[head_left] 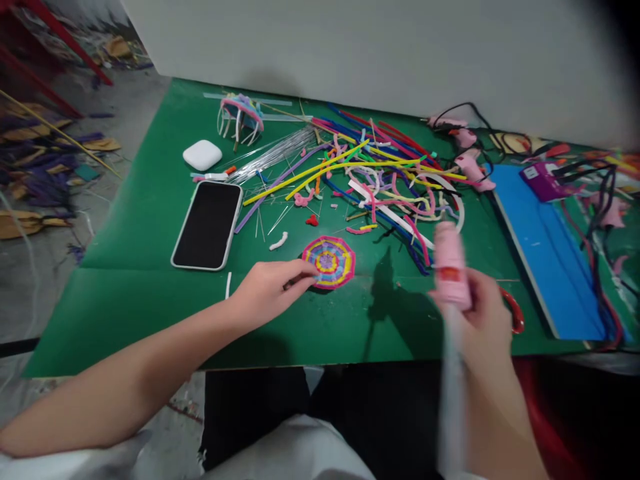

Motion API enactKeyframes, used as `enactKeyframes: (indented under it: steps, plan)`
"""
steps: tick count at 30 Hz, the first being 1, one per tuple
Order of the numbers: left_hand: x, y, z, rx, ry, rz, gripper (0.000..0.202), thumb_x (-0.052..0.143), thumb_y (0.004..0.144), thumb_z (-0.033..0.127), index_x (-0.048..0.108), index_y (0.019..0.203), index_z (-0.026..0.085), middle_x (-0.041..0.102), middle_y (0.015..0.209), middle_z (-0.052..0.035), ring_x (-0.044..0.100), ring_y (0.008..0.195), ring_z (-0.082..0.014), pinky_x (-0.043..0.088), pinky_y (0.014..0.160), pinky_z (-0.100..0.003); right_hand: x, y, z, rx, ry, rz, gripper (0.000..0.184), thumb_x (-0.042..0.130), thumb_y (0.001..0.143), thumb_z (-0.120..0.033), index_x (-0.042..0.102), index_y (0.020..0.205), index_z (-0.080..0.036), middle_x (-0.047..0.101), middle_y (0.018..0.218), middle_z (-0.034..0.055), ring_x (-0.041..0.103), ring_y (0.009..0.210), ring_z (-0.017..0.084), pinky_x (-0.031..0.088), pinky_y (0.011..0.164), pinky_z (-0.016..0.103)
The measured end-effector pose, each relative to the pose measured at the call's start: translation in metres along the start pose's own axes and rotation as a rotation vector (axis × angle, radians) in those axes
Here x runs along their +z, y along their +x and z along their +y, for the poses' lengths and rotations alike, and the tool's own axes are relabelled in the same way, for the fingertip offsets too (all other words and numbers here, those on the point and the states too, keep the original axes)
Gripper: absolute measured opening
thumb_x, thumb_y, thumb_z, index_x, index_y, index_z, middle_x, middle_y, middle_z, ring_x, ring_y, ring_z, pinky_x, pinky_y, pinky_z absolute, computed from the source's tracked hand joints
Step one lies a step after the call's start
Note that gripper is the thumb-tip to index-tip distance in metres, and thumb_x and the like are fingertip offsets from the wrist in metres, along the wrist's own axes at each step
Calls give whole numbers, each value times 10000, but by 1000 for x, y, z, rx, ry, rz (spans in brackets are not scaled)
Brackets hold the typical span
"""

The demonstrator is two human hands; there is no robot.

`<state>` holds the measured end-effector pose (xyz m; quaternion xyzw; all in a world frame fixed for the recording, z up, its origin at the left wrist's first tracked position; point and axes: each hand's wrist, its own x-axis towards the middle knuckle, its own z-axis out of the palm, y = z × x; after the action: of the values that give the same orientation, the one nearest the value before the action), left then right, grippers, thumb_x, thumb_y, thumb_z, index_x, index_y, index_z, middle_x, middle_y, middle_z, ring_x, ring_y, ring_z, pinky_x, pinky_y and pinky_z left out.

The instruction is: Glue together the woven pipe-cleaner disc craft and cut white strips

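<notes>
My left hand (pixel 273 288) rests on the green mat, its fingers pinched at the near left edge of a small round woven disc (pixel 329 261) of coloured pipe cleaners. My right hand (pixel 483 320) is closed round a pink glue gun (pixel 450 267), held upright above the mat and blurred by motion. A glue stick (pixel 453 393) trails down from it toward me. The gun casts a dark shadow on the mat between my hands.
A heap of coloured pipe cleaners (pixel 380 167) lies behind the disc. A phone (pixel 208 225), a white earbud case (pixel 202 155) and thin wires (pixel 273 155) lie at the left. More pink glue guns (pixel 467 160), a blue board (pixel 547 253) and cables are at the right.
</notes>
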<state>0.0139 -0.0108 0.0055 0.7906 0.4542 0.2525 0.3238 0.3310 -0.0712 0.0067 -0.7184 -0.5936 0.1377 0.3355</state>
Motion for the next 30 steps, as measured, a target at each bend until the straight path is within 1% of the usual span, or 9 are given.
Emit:
enactKeyframes:
  steps: [4,8,10,12,15,17,20,25,30]
  plan:
    - [-5,3,7,-251,-286,5,156,612,796,308,667,864,178,636,601,31,572,485,-76,442,460,-161,14,4,6,-168,-460,-204,378,663,731,-389,575,1040,-189,653,889,71,593,801,249,449,663,342]
    - [-6,6,8,-380,-474,-8,185,638,767,307,674,871,159,657,650,2,573,511,-82,464,454,-164,11,4,13,-377,-556,-310,402,609,799,-421,564,1098,-156,653,932,94,580,835,252,461,710,360]
    - [-6,6,7,-403,-504,-20,208,632,772,309,682,904,157,679,699,-14,586,534,-88,492,487,-178,2,4,5,-450,-573,-299,437,604,803,-446,569,1126,-153,652,947,107,583,863,269,463,733,383]
    - [-6,7,9,-378,-488,-26,243,621,783,308,678,972,168,689,744,-21,599,561,-95,506,512,-190,-6,3,-15,-474,-521,-211,381,605,815,-414,591,1108,-172,655,960,103,593,883,264,465,748,380]
    - [-7,10,14,-257,-374,-9,294,611,795,279,644,1078,208,693,790,-5,622,616,-102,510,550,-191,1,4,-62,-472,-236,-67,192,610,835,-286,622,1008,-204,680,904,58,613,833,201,475,771,332]
    - [-8,13,20,-132,-254,12,315,599,807,252,618,1120,231,701,844,5,638,667,-99,515,609,-191,17,9,-92,-549,-85,-209,151,611,836,-260,633,973,-201,700,887,44,626,831,180,485,762,300]
    - [-10,19,28,73,-77,41,315,568,837,232,590,1151,233,707,887,13,638,679,-86,509,659,-189,42,21,-119,-621,5,-241,81,596,843,-195,651,900,-173,718,851,33,641,787,159,479,762,283]
    - [-14,31,29,212,52,87,287,548,861,239,580,1145,219,713,889,12,654,776,-99,503,724,-196,52,39,-123,-558,4,-300,56,588,832,-150,639,841,-171,698,804,24,633,774,164,475,703,272]
    - [-13,43,6,121,82,245,268,513,876,258,592,1123,191,691,1047,-38,640,866,-126,498,772,-234,55,50,-117,-550,-108,-312,66,564,853,-178,629,845,-168,665,839,42,595,830,175,445,737,291]
